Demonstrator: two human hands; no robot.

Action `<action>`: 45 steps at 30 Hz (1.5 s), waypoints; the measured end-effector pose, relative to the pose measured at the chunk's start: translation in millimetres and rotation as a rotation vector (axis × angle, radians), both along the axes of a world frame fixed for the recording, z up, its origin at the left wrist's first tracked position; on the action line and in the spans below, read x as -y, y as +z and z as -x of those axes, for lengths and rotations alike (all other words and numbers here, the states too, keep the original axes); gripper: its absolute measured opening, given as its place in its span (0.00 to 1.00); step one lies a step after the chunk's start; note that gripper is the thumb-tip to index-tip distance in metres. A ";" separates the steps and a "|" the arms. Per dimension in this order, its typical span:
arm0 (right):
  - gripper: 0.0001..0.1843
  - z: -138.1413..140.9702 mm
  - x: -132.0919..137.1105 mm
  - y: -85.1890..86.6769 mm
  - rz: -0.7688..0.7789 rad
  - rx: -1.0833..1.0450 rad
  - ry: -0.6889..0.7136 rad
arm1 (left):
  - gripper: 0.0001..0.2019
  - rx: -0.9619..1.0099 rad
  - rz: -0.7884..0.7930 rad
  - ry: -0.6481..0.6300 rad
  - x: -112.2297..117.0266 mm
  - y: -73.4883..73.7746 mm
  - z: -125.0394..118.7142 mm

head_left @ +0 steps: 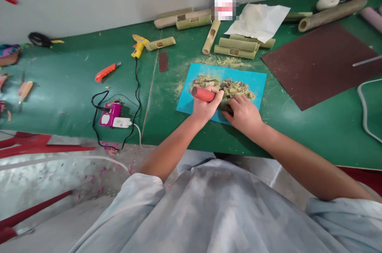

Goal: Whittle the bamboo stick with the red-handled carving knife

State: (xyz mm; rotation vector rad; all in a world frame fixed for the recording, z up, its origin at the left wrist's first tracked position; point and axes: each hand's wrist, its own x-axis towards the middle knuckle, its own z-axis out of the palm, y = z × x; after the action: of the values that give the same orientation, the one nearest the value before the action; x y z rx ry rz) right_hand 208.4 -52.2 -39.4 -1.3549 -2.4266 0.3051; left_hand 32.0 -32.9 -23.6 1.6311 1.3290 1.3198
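My left hand (205,105) is wrapped round a red-handled hand tool (202,94). The tool's working end is hidden beside my fingers. Under my right hand (244,115) lies a short bamboo tube (224,105), gripped with bent fingers against the blue sheet (253,81); the hand covers most of it. Just beyond both hands, a heap of bamboo chips and shavings (235,86) is spread across the sheet.
Several cut bamboo tubes (237,45) lie behind, some under white paper (258,20). A brown sheet (313,65) is on the right. To the left are a yellow glue gun (139,46), an orange utility knife (105,73) and a purple box (110,114) with cords.
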 end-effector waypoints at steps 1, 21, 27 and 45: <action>0.06 0.6 1.1 -0.4 0.001 -0.004 -0.001 | 0.16 -0.003 0.001 -0.002 0.2 -0.3 0.8; 0.05 6.7 15.3 -0.3 0.000 -0.026 0.014 | 0.12 -0.087 -0.030 0.003 12.0 -1.8 11.7; 0.06 6.2 14.7 0.3 -0.001 -0.018 0.010 | 0.12 -0.095 -0.048 -0.001 12.4 -1.4 11.6; 0.07 6.3 4.2 0.8 0.046 -0.022 -0.032 | 0.16 -0.041 -0.091 0.028 -10.1 -15.0 -4.1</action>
State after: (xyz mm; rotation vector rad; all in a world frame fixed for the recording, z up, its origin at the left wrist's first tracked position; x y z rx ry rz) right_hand 202.1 -56.4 -38.6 -1.4010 -2.3917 0.3681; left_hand 36.1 -22.8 -38.5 1.7151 1.3383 1.3885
